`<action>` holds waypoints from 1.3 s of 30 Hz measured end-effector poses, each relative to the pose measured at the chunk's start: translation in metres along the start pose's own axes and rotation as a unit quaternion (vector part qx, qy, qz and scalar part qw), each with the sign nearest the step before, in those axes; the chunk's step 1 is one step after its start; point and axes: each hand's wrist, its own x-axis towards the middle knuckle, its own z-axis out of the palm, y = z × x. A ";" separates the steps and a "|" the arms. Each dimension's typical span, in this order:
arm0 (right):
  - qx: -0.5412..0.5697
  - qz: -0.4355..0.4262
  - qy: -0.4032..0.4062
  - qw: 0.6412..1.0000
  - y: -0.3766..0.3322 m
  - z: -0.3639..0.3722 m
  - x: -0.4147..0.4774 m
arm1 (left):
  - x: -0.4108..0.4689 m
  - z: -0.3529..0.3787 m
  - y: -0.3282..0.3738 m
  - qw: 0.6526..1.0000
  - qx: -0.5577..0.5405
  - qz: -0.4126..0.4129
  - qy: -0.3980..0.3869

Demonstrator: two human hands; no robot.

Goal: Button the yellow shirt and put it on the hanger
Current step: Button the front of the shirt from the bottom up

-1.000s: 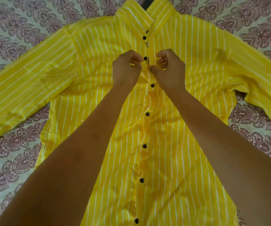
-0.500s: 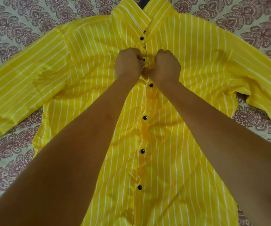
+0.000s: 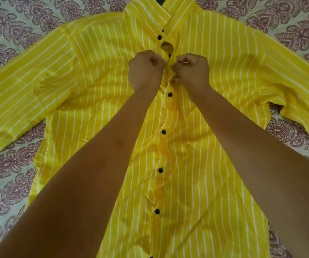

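Note:
A yellow shirt (image 3: pixel 97 75) with thin white stripes lies flat on its back, collar at the top, sleeves spread to both sides. Several black buttons (image 3: pixel 169 94) run down its front placket, and those below my hands look fastened. My left hand (image 3: pixel 146 68) and my right hand (image 3: pixel 191 71) sit close together on the placket just below the collar button (image 3: pixel 159 37), each with curled fingers pinching an edge of the shirt front. A small gap (image 3: pixel 167 47) in the placket opens above them. No hanger is in view.
The shirt rests on a bedsheet (image 3: pixel 10 174) printed with purple paisley shapes on pale green. My forearms cross the lower shirt front and hide part of it.
Both hands drew together on the placket from slightly apart. The fabric above them has bulged open into a small gap.

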 end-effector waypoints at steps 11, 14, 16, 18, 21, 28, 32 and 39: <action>0.061 -0.008 0.000 0.998 0.007 0.002 -0.010 | -0.002 0.004 0.005 0.998 -0.047 -0.045 -0.008; 0.059 -0.032 0.004 0.998 0.012 0.003 -0.011 | -0.004 0.005 0.005 0.996 -0.061 -0.059 -0.013; 0.049 -0.036 -0.001 0.998 0.015 0.003 -0.011 | -0.005 0.007 0.005 0.995 -0.063 -0.068 -0.030; 0.043 -0.037 -0.008 0.998 0.015 0.004 -0.012 | -0.005 0.008 0.004 0.995 -0.061 -0.074 -0.040; 0.044 -0.042 -0.006 0.998 0.012 0.005 -0.015 | -0.006 0.009 0.004 0.994 -0.062 -0.079 -0.038; 0.125 0.031 0.006 0.992 0.007 0.006 -0.016 | -0.007 0.009 0.004 0.992 -0.082 -0.089 -0.036; 0.147 0.059 0.016 0.987 0.009 0.006 -0.012 | -0.005 0.008 0.001 0.992 -0.076 -0.078 -0.063; 0.066 -0.045 0.034 0.996 0.016 0.009 -0.013 | -0.002 0.005 -0.003 0.989 -0.078 -0.089 -0.090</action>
